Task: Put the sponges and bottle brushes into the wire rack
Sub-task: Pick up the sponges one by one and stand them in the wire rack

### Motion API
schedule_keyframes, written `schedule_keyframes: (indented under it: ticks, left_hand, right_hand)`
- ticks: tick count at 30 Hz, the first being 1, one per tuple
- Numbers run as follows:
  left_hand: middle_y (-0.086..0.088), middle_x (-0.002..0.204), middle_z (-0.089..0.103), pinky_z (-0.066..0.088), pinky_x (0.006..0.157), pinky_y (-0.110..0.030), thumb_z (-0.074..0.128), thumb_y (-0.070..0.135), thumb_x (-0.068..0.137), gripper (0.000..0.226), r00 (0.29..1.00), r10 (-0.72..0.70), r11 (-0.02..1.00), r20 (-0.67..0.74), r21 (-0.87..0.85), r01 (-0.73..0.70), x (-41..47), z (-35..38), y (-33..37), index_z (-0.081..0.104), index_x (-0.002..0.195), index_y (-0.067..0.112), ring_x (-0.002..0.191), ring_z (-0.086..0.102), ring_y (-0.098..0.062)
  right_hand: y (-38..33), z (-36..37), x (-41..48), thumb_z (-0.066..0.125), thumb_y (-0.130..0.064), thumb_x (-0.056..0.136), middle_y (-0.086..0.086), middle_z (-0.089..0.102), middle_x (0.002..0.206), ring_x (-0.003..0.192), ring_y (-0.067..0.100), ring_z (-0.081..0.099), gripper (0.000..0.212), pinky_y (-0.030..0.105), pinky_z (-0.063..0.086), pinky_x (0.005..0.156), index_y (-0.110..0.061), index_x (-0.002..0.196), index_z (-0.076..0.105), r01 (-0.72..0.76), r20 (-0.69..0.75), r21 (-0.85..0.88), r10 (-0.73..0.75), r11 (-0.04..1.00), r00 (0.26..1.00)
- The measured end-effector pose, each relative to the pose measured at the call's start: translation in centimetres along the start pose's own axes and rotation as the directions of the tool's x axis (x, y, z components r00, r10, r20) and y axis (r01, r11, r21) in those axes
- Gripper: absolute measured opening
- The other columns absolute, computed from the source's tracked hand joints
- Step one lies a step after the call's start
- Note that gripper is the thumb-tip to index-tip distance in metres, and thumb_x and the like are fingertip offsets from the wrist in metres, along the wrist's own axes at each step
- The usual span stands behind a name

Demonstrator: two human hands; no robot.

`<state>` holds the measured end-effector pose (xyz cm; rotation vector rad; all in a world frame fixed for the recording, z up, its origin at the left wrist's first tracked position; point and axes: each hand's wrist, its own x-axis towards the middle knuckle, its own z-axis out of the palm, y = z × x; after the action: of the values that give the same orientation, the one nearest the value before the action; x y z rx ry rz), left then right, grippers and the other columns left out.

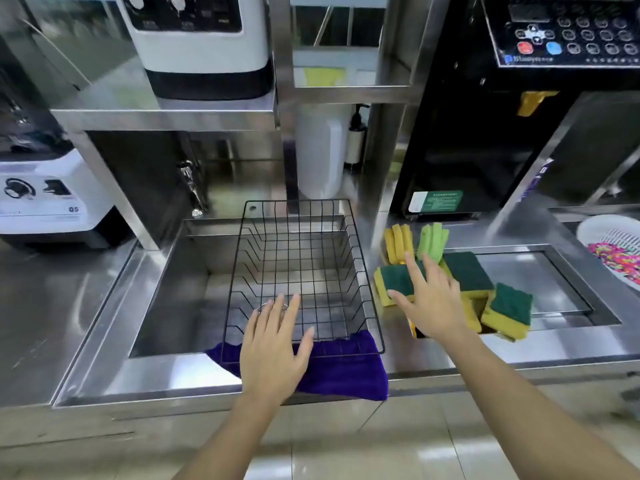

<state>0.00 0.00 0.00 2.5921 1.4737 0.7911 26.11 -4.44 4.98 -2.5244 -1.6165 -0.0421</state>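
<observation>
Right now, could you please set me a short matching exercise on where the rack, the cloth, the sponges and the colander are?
Things:
1. wire rack
2. purple cloth
3. green-topped sponges
4. white colander

Places:
A. far right edge of the picture
B. over the sink
C. on the counter right of the rack
D. draped over the sink's front edge, under the rack's near end

Pairs: 1-B, 2-D, 3-C, 4-A
</observation>
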Motion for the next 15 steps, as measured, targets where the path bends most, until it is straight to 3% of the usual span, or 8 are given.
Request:
schedule_keyframes:
  ticks: [4, 6, 9, 12, 15]
  left_hand:
    - [-0.008, 0.118, 0.067, 0.034, 0.102, -0.039, 0.036, 0.047, 0.094, 0.055, 1.0, 0.018, 0.996, 0.004, 0.092, -0.018, -1.9, 1.7, -0.9, 0.066, 0.119, 0.008, 0.109, 0.062, -0.026]
    - [-0.007, 0.097, 0.072, 0.038, 0.094, -0.038, 0.041, 0.046, 0.092, 0.049, 0.999, 0.032, 0.992, -0.038, 0.127, -0.027, -2.4, 2.2, -1.3, 0.072, 0.097, 0.008, 0.09, 0.066, -0.025]
    - [-0.003, 0.064, 0.062, 0.039, 0.076, -0.037, 0.044, 0.043, 0.092, 0.044, 0.991, 0.06, 0.981, -0.119, 0.188, -0.037, -2.2, 2.2, -1.4, 0.065, 0.072, 0.01, 0.063, 0.058, -0.025]
    - [-0.002, 0.059, 0.057, 0.038, 0.069, -0.038, 0.044, 0.043, 0.093, 0.043, 0.989, 0.075, 0.975, -0.128, 0.216, -0.046, -2.2, 2.7, -1.5, 0.061, 0.069, 0.011, 0.058, 0.054, -0.025]
    - [-0.002, 0.058, 0.054, 0.035, 0.067, -0.038, 0.044, 0.041, 0.092, 0.042, 0.984, 0.087, 0.97, -0.154, 0.237, -0.048, -2.2, 3.2, -1.7, 0.059, 0.067, 0.011, 0.057, 0.052, -0.026]
  right_hand:
    - [0.4, 1.0, 0.9, 0.04, -0.057, 0.089, 0.014, 0.031, 0.153, 0.139, 0.03, 0.032, 0.075, 0.047, 0.029, 0.108, -0.017, 0.149, 0.018, -0.174, 0.116, 0.13, 0.159, 0.976, 0.98]
    - [0.4, 1.7, 1.4, 0.043, -0.057, 0.088, 0.015, 0.038, 0.149, 0.135, 0.032, 0.037, 0.077, 0.049, 0.028, 0.108, -0.014, 0.148, 0.019, -0.27, 0.169, 0.253, 0.232, 0.929, 0.958]
    - [0.8, 2.1, 2.3, 0.054, -0.053, 0.085, 0.016, 0.043, 0.145, 0.133, 0.034, 0.041, 0.083, 0.05, 0.032, 0.108, -0.01, 0.147, 0.021, -0.385, 0.207, 0.367, 0.33, 0.847, 0.921]
    - [1.0, 2.6, 2.9, 0.064, -0.053, 0.078, 0.017, 0.045, 0.143, 0.132, 0.035, 0.041, 0.092, 0.051, 0.034, 0.108, -0.008, 0.146, 0.021, -0.47, 0.246, 0.414, 0.402, 0.779, 0.882]
    - [1.2, 2.7, 3.7, 0.073, -0.06, 0.063, 0.016, 0.05, 0.137, 0.128, 0.036, 0.045, 0.1, 0.051, 0.037, 0.104, -0.008, 0.138, 0.033, -0.518, 0.252, 0.421, 0.453, 0.744, 0.855]
